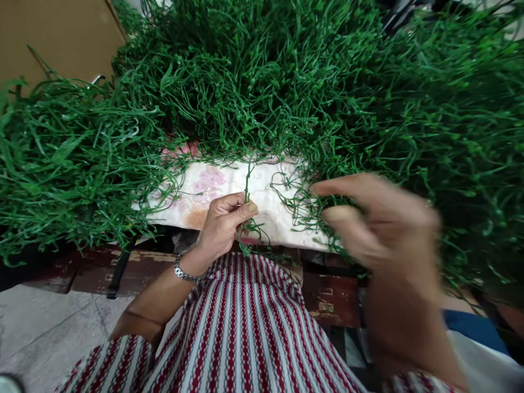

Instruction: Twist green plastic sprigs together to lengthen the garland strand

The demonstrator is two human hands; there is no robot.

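Note:
My left hand (221, 226), with a metal band on its wrist, is closed in a pinch on a thin green stem (247, 183). This stem stands upright above the fingertips, and its curly, branching end hangs below the hand. To the right, my right hand (380, 224) is blurred by motion. Its thumb and forefinger are apart with nothing visible between them, close to some loose green stems (297, 199). Both hands are over a white cloth with a pink flower print (270, 218).
A large heap of tangled green stems (245, 76) covers the back and right. Another green heap (73, 158) lies on the left. A worn brown wooden edge (141, 270) runs in front, near a striped garment (249, 327). A tan panel (57, 35) stands back left.

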